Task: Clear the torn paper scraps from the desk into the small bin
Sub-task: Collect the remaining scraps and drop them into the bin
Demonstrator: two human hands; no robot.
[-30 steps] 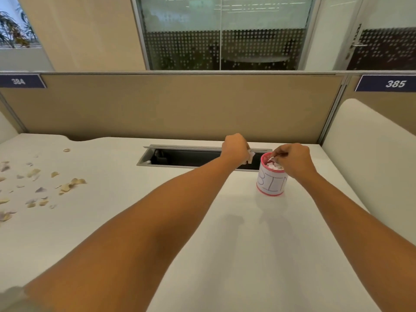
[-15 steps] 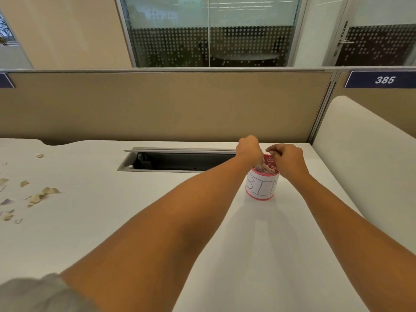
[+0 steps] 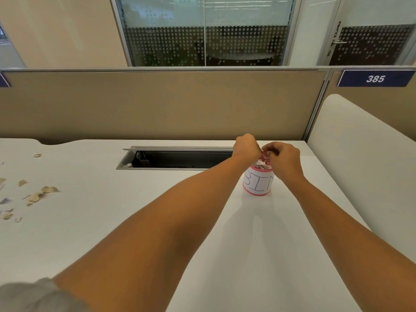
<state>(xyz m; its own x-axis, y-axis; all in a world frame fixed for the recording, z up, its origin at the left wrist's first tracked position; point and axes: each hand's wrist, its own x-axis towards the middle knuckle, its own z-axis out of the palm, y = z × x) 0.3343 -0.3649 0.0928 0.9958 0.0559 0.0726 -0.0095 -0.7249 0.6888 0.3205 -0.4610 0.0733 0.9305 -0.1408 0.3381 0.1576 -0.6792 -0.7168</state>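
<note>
Head view. One small bin [image 3: 258,182], white with red rims and lettered "BIN", stands on the white desk [image 3: 135,221]; crumpled paper [image 3: 261,164] shows in its mouth. Two hands meet directly above the bin's mouth: left hand [image 3: 246,146] a curled fist with its fingers hidden, right hand [image 3: 284,157] with thumb and forefinger drawn together. Whether either one grips a scrap cannot be told. About a dozen torn paper scraps [image 3: 48,189] lie loose far left of the bin, at the frame edge.

Left of the bin and slightly behind it, one open cable tray [image 3: 175,158] is cut into the desk. Behind the bin runs a tan partition [image 3: 157,104], and up and right of the bin it carries one plate [image 3: 374,78] reading 385. Right of the bin stands a white side panel [image 3: 360,154]. Beyond the partition are a dotted glass wall [image 3: 202,30] and a door [image 3: 371,41].

One second earlier the hands were apart, the left pinching a white scrap just left of the bin; they have since closed together over the bin.
</note>
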